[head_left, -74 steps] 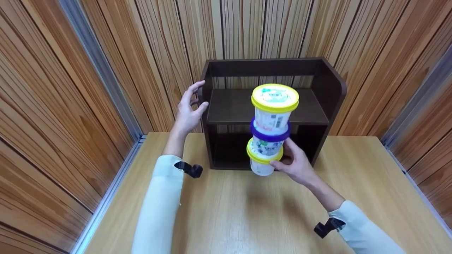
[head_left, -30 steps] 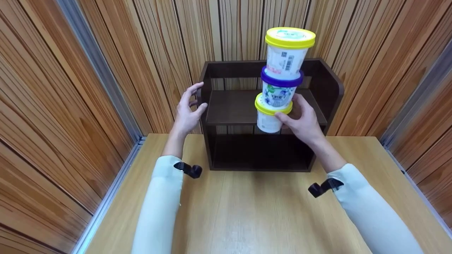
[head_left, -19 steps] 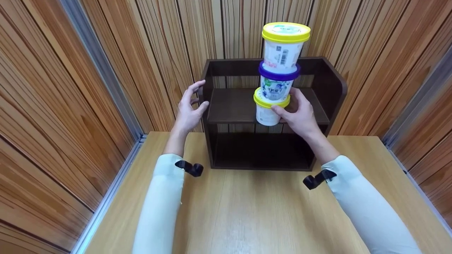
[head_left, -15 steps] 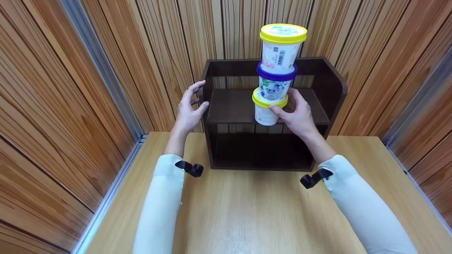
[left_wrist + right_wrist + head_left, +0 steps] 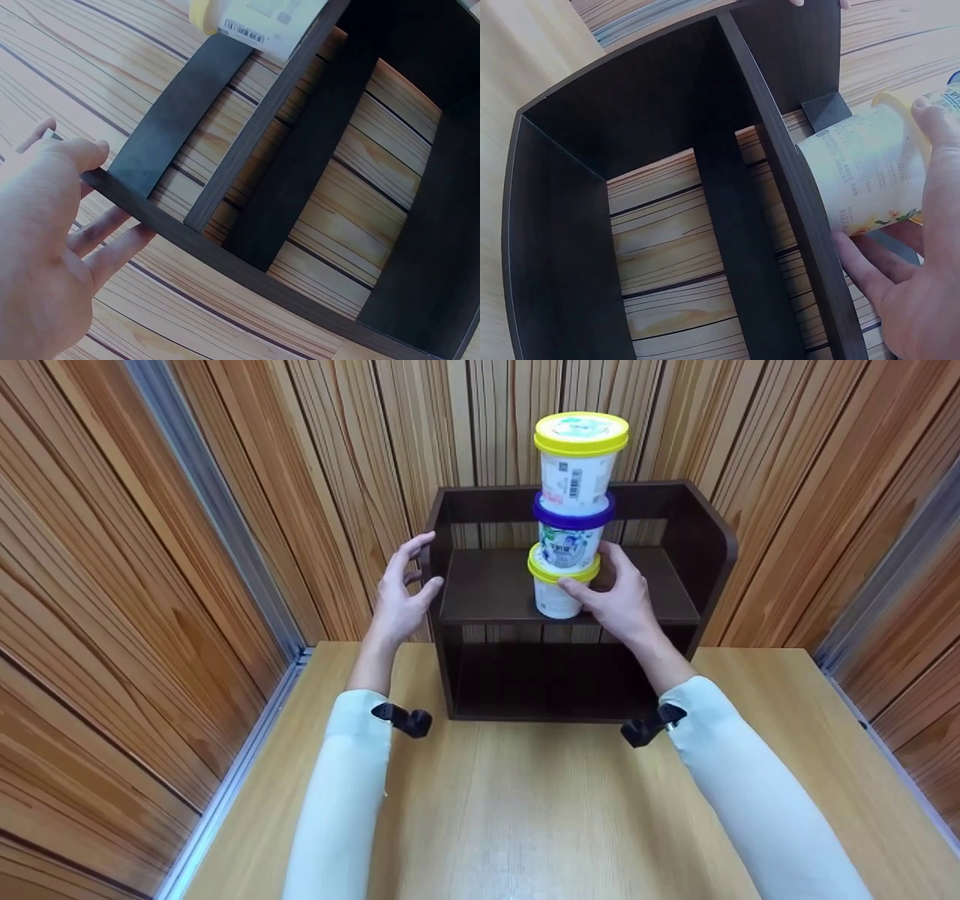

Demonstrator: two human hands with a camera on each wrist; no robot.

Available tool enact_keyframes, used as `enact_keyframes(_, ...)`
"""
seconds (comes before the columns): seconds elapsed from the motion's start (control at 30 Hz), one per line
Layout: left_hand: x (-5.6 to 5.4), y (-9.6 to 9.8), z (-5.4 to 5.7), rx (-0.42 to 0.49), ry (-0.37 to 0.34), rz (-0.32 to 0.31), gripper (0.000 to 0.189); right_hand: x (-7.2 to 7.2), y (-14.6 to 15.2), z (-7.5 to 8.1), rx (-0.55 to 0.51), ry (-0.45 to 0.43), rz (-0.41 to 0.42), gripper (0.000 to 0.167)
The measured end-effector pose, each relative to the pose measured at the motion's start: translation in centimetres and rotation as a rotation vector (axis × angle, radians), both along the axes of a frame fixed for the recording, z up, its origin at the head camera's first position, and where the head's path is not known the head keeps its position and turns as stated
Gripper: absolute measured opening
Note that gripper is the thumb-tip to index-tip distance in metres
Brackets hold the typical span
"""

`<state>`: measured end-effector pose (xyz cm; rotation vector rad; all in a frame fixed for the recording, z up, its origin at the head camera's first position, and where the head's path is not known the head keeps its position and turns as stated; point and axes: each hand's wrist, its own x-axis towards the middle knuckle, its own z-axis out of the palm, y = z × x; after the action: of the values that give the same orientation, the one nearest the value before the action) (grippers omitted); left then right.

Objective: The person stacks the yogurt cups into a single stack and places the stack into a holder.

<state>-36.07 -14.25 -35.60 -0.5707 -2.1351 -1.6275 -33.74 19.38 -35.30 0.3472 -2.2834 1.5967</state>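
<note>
Three white tubs are stacked upright in the head view. The top tub [image 5: 576,480] has a yellow lid, the middle tub [image 5: 568,546] a purple lid, and the bottom tub [image 5: 553,600] a smaller yellow one. My right hand [image 5: 621,596] grips the bottom tub, thumb in front, and carries the stack at the front edge of the dark brown shelf's [image 5: 491,592] upper board. Whether the base touches the board I cannot tell. My left hand [image 5: 403,598] holds the shelf's left side panel [image 5: 247,277], thumb on one side and fingers on the other.
The two-tier shelf stands on a light wooden table [image 5: 510,810] against a wood-plank wall [image 5: 517,420]. Its right side panel [image 5: 697,544] rises beyond my right hand. Metal rails [image 5: 247,742] run along the table's sides.
My right hand has raised the tub stack from before the lower tier to the upper board, then shifted it left and slightly lower. My left hand has stayed at the side panel.
</note>
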Motion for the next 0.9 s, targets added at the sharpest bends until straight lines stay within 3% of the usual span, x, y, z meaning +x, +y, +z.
enact_keyframes(0.4, 0.01, 0.07, -0.04, 0.001, 0.009, -0.007, 0.064, -0.61, -0.3, 0.09, 0.047, -0.02, -0.059, 0.077)
enact_keyframes(0.9, 0.11, 0.36, -0.02, -0.014, 0.012, 0.019, 0.064, -0.43, -0.48, 0.4, 0.044, -0.038, -0.043, 0.08)
